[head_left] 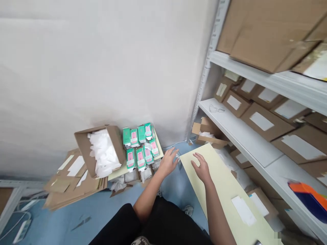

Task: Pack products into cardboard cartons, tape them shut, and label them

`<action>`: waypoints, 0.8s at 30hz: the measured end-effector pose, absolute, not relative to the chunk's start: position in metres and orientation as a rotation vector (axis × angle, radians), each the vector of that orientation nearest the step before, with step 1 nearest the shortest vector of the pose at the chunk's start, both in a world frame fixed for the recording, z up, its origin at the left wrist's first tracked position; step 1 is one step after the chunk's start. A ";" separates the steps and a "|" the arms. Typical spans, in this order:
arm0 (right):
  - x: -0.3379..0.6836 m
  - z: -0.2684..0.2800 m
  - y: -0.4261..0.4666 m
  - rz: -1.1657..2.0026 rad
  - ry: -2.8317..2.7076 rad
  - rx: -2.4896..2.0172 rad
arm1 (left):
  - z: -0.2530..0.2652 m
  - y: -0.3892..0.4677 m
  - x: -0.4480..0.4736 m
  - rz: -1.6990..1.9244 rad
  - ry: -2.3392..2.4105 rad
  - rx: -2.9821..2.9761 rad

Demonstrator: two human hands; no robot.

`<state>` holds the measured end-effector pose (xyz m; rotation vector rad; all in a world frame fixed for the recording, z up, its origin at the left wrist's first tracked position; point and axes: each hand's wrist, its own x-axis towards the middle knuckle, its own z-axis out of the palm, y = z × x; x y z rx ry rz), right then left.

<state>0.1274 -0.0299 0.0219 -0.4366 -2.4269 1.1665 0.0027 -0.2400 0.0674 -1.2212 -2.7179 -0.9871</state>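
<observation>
My left hand (168, 162) is held out in the air with its fingers apart and nothing visible in it. Just left of it, several green boxes with pink fronts (140, 158) stand in rows on a pale yellow board (158, 144). A small whitish thing shows behind the fingertips; I cannot make out what it is. My right hand (201, 167) hovers over the far end of a pale yellow tabletop (196, 183), fingers spread and empty. Left of the green boxes, an open cardboard box (84, 146) lies tilted, full of white crumpled wrapping (104, 153).
Flattened cardboard (74, 190) is stacked at the left. On the right, a metal shelf (230, 119) holds several labelled cartons (265, 119) and an orange and blue object (309, 200). White paper (243, 210) lies on the tabletop. Below is blue floor (102, 217).
</observation>
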 end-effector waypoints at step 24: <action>-0.155 0.005 -0.241 1.064 -2.847 -0.008 | -0.006 -0.529 -0.191 -1.213 -2.856 -0.347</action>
